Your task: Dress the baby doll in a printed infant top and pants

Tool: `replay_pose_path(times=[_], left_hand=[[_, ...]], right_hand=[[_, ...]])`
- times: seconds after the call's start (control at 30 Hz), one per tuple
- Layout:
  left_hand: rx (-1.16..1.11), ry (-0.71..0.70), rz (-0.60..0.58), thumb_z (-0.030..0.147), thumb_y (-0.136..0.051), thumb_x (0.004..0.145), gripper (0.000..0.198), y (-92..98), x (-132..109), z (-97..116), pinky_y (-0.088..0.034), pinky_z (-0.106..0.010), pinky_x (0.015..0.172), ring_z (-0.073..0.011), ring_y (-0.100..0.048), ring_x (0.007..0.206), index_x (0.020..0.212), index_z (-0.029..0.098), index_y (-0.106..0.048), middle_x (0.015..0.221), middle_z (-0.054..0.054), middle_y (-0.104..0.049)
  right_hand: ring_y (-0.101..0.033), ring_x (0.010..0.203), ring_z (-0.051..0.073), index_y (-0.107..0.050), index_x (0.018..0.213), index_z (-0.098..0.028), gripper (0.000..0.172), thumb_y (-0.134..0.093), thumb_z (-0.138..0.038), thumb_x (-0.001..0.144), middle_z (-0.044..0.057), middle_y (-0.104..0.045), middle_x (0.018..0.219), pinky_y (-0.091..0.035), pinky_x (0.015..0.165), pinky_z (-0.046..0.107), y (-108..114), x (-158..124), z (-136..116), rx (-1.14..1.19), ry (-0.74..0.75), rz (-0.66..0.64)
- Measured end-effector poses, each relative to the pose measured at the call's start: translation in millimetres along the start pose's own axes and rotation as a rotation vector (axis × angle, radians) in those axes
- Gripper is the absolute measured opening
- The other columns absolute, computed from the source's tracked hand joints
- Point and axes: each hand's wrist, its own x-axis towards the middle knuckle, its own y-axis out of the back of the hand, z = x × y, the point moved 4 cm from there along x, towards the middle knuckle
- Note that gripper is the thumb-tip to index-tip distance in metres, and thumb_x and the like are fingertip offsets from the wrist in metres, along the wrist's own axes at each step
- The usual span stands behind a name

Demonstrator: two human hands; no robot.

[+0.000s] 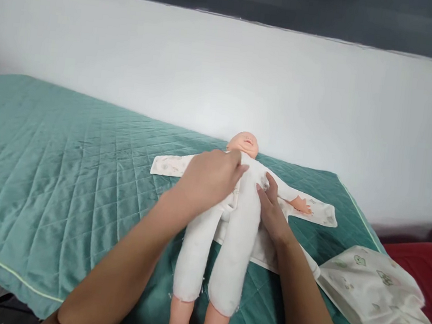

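A doll (247,207) lies on its back on a green quilted cover (63,165), its feet toward the wearer; its head (244,143) is smooth, rounded, peach-coloured and plastic-looking, while the trunk and thighs are matte white cloth, plumply stuffed (loose threads fringe the cuffs where the peach lower legs begin); the cover has a soft sheen, stitched into diamonds and edged with pale piping. A thin white printed shirt (171,165) spreads flat beneath the doll, sleeves reaching out to both sides, a small splayed doll hand (300,204) resting on one of them; a printed garment (377,284) lies crumpled at the right, near a red chair (422,266).

The left hand (214,177) arches over the chest from the left, its back upward and fingers curled, thumb close to the forefinger; whether it pinches any cloth I cannot tell; the right hand (271,205) leans in against the doll's side, thumb and forefinger slightly parted at the white cloth, its hold likewise unclear.
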Motion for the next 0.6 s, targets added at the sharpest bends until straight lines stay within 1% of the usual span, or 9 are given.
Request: replay_pose_path(times=[0.03,0.1,0.17,0.27,0.33,0.37,0.47,0.6], left_hand=[[0.013,-0.010,-0.047,0.044,-0.034,0.102,0.038,2.4,-1.2,-7.0,-0.036,-0.030,0.063,-0.0193,-0.061,0.072,0.098,0.019,-0.062,0.086,-0.005,-0.069],[0.001,-0.094,-0.196,0.051,-0.040,0.099,0.040,3.8,-7.8,-12.9,-0.035,-0.030,0.062,-0.0183,-0.059,0.070,0.091,0.019,-0.063,0.084,-0.004,-0.069],[-0.033,-0.197,-0.361,0.055,-0.050,0.094,0.040,2.5,-17.8,-9.5,-0.033,-0.029,0.060,-0.0164,-0.057,0.067,0.083,0.020,-0.064,0.078,-0.001,-0.067],[-0.049,-0.304,-0.516,0.053,-0.059,0.089,0.037,0.1,-30.8,2.5,-0.030,-0.029,0.056,-0.0143,-0.053,0.060,0.075,0.019,-0.064,0.068,0.001,-0.063],[-0.056,-0.342,-0.560,0.049,-0.060,0.089,0.032,-0.1,-35.4,7.3,-0.030,-0.029,0.057,-0.0145,-0.054,0.062,0.077,0.020,-0.065,0.068,0.001,-0.063],[-0.058,-0.340,-0.567,0.045,-0.060,0.089,0.028,0.7,-36.4,6.9,-0.031,-0.029,0.058,-0.0150,-0.055,0.064,0.078,0.021,-0.066,0.071,0.001,-0.064],[-0.008,-0.234,-0.523,0.037,-0.058,0.087,0.017,6.9,-35.5,-6.2,-0.031,-0.029,0.060,-0.0163,-0.056,0.068,0.081,0.022,-0.065,0.077,0.000,-0.067],[0.091,-0.082,-0.490,0.038,-0.062,0.080,0.014,13.2,-35.5,-31.3,-0.030,-0.029,0.061,-0.0174,-0.054,0.066,0.083,0.025,-0.062,0.077,0.001,-0.067]], right_hand=[[-0.031,0.151,0.024,-0.015,0.159,-0.039,0.084,-0.051,-0.069,0.089,0.001,-0.028,0.165,-0.030,0.123,0.046,-0.1,-0.4,-0.6,-0.002,-0.019,0.015],[-0.036,0.149,0.025,-0.018,0.158,-0.039,0.083,-0.052,-0.069,0.089,0.001,-0.032,0.164,-0.033,0.122,0.046,0.0,-1.7,-2.4,-0.008,-0.039,0.037],[-0.040,0.146,0.026,-0.021,0.157,-0.038,0.081,-0.053,-0.068,0.089,0.003,-0.035,0.161,-0.036,0.120,0.046,0.2,-3.1,-4.8,-0.018,-0.030,0.051],[-0.044,0.142,0.027,-0.022,0.157,-0.036,0.080,-0.053,-0.067,0.089,0.005,-0.040,0.158,-0.039,0.118,0.047,0.3,-5.3,-8.2,-0.027,-0.022,0.060],[-0.046,0.140,0.028,-0.022,0.157,-0.034,0.081,-0.052,-0.068,0.090,0.007,-0.041,0.157,-0.040,0.117,0.047,0.4,-6.7,-9.9,-0.030,-0.032,0.061],[-0.046,0.140,0.028,-0.022,0.157,-0.033,0.082,-0.052,-0.068,0.089,0.008,-0.041,0.157,-0.040,0.117,0.047,0.4,-7.2,-10.3,-0.029,-0.039,0.059],[-0.047,0.140,0.028,-0.021,0.157,-0.033,0.084,-0.053,-0.069,0.088,0.008,-0.040,0.157,-0.039,0.118,0.048,0.9,-7.8,-10.0,-0.014,-0.050,0.050],[-0.047,0.139,0.027,-0.022,0.156,-0.036,0.084,-0.055,-0.070,0.087,0.008,-0.042,0.156,-0.037,0.119,0.049,2.0,-5.9,-6.2,0.010,-0.046,0.046]])
